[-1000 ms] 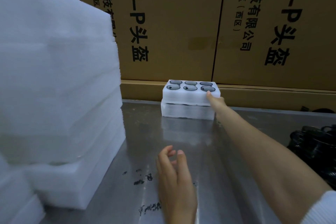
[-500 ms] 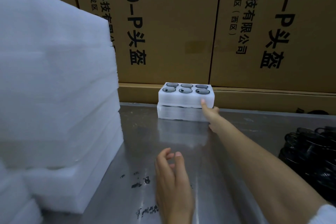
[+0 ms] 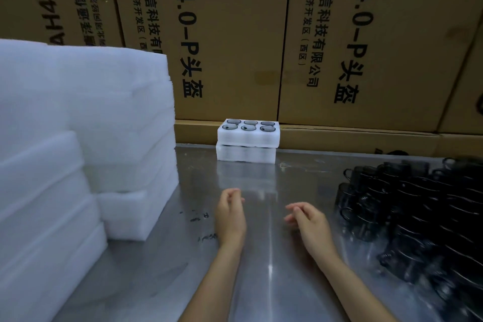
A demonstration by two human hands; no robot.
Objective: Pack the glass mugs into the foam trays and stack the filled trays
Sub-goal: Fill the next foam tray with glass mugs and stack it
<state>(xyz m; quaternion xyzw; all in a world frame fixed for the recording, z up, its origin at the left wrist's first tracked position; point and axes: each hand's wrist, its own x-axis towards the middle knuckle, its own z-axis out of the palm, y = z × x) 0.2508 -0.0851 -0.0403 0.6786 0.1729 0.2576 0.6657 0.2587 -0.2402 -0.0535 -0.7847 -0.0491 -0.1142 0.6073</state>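
Note:
Two white foam trays stand stacked at the back of the steel table; the top tray (image 3: 248, 136) holds several dark glass mugs (image 3: 248, 127) in its holes, and the lower tray (image 3: 245, 155) sits under it. A heap of loose dark glass mugs (image 3: 418, 212) lies on the right of the table. Tall stacks of white foam trays (image 3: 86, 138) fill the left side. My left hand (image 3: 230, 214) and my right hand (image 3: 308, 219) hover over the middle of the table, fingers loosely curled, holding nothing, well short of the stacked trays.
Large brown cardboard boxes (image 3: 230, 34) with black print form a wall behind the steel table (image 3: 261, 282). Dark specks mark the table surface near my left hand.
My right hand has let go of the stacked trays at the back and drawn back to the middle of the table beside my left hand. The view has widened to the right.

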